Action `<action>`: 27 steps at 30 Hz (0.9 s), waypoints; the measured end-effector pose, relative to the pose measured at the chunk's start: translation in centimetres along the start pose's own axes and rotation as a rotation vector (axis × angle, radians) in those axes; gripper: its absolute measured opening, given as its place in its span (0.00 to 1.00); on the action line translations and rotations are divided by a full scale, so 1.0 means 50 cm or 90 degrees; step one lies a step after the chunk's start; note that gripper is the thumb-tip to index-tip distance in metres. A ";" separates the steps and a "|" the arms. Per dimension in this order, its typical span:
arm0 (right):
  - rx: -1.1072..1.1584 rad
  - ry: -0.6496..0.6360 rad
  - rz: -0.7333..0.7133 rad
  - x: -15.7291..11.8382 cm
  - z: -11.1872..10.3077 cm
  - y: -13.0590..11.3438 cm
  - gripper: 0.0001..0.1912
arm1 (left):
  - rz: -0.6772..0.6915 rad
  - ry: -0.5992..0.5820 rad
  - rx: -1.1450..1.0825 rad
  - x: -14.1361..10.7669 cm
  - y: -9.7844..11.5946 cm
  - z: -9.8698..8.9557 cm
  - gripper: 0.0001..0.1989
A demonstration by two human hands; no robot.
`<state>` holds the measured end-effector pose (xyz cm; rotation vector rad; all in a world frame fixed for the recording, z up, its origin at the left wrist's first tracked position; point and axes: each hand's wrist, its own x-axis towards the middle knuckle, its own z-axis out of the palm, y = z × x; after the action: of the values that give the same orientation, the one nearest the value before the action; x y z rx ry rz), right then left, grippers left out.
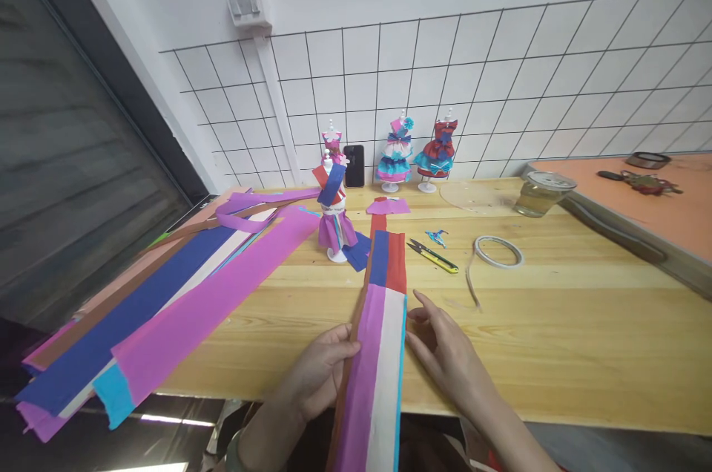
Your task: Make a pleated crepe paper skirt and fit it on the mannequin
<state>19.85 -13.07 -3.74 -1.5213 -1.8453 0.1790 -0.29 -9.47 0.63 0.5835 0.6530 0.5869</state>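
A long layered bundle of crepe paper strips (371,338) in purple, white, brown and turquoise runs from the table toward me, with blue and red pieces at its far end. My left hand (322,368) pinches its left edge between thumb and fingers. Along the right edge, my right hand (445,346) rests with thumb and forefinger apart, its fingertips at the paper; it does not seem to grip it. Beyond the strips stands a small dress form (335,223) in a purple skirt and a red and blue top. Yellow thread snips (434,257) lie right of the bundle.
More crepe paper strips (216,301) spread over the left side and hang off the edge. A roll of tape (499,252), a cup of liquid (542,194), paper scraps (437,237) and a phone (354,165) are on the table. Dressed forms (396,156) stand by the wall.
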 end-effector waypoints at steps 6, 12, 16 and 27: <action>-0.041 -0.024 -0.137 0.004 -0.007 -0.002 0.19 | 0.001 -0.018 -0.025 -0.010 -0.020 0.003 0.15; -0.033 0.010 -0.191 0.001 -0.007 0.002 0.15 | 0.014 -0.031 -0.026 -0.014 -0.024 -0.002 0.16; -0.030 -0.004 -0.200 -0.002 -0.008 0.003 0.16 | 0.008 -0.021 -0.013 -0.022 -0.020 -0.002 0.15; -0.025 -0.045 -0.176 0.000 -0.012 -0.008 0.13 | -0.012 -0.001 -0.006 -0.033 -0.021 -0.004 0.13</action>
<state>19.90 -13.41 -3.07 -1.2827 -2.1036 0.0670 -1.19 -11.20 0.43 0.5687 0.6538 0.5719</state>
